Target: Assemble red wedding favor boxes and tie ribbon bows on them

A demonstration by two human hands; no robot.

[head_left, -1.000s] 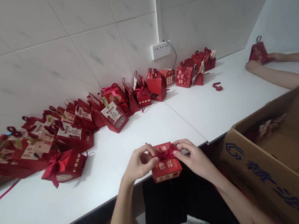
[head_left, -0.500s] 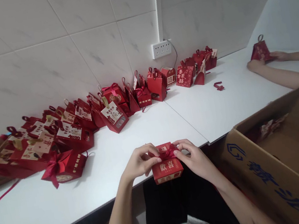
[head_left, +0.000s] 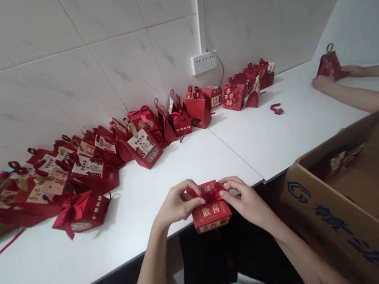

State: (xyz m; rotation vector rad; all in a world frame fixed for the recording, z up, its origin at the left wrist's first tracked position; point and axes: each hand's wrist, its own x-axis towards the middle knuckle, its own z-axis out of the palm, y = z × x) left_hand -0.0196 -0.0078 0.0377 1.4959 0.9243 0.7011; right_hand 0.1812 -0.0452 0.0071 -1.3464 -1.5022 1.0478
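Note:
A small red gift box (head_left: 212, 217) with gold characters sits at the table's front edge, between my two hands. Across its top runs a dark red ribbon (head_left: 212, 195), gathered into a bow. My left hand (head_left: 181, 203) pinches the ribbon's left side between thumb and fingers. On the other side, my right hand (head_left: 241, 197) is closed on the ribbon's right part, thumb against the index finger. The fingers partly cover the bow, so its loops are only partly visible.
Several red gift boxes (head_left: 86, 167) line the wall on the white table (head_left: 186, 162). A ribbon-tied box (head_left: 84, 212) stands at left. An open cardboard box (head_left: 334, 214) stands at right. Another person's hands (head_left: 327, 81) hold a red box (head_left: 329, 64). A red ribbon piece (head_left: 276, 109) lies on the table.
Hardly anything differs. My hands stay on the ribbon with at most a slight shift of the fingers, and the view has moved a little.

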